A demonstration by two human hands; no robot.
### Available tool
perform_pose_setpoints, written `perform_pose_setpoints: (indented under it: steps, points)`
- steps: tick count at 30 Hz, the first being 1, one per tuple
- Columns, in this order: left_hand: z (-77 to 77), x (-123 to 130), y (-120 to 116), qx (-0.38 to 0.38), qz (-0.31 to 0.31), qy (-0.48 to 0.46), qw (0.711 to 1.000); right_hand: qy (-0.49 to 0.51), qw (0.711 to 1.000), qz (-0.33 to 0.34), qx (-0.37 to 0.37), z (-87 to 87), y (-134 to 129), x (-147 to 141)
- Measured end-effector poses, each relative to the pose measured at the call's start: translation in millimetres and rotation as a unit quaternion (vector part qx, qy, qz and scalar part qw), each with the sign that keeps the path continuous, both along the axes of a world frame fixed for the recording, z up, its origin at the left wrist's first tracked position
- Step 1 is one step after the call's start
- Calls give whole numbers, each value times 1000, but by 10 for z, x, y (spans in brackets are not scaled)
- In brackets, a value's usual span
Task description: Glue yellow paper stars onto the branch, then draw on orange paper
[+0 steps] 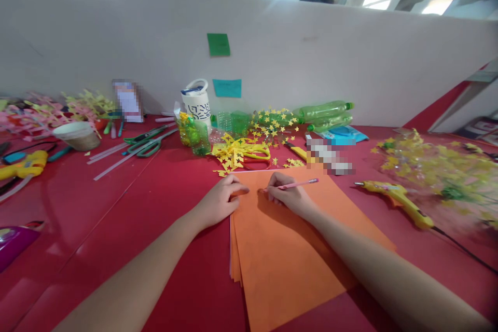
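A stack of orange paper [288, 270] lies on the red table in front of me. My right hand [288, 194] is closed around a pink pencil [299, 184], whose tip end points left near the upper part of the top sheet. Resting on the upper left edge of the paper is my left hand [223, 198], with its fingers apart and nothing held. Beyond the stack are yellow paper strips and cut stars [229, 153], beside scissors with yellow and red handles [259, 154].
At the right lies a yellow glue gun [400, 199] with its cord, near blurred yellow star sprays [424, 166]. Green bottles [327, 112] and a white cup [196, 104] stand by the partition. Green scissors [146, 144] and a white tub [78, 136] are at the left.
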State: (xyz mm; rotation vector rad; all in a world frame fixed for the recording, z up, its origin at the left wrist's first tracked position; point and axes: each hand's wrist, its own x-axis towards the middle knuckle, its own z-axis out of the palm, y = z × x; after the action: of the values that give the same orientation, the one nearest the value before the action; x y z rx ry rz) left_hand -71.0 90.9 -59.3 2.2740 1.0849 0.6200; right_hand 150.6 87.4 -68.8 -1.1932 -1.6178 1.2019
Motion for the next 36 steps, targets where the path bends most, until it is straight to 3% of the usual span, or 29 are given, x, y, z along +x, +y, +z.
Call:
perform_pose_setpoints:
  steps: [36]
  points:
    - [3,-3,2,-5,3,11,1000,-43,999,-17,21,45,21,25]
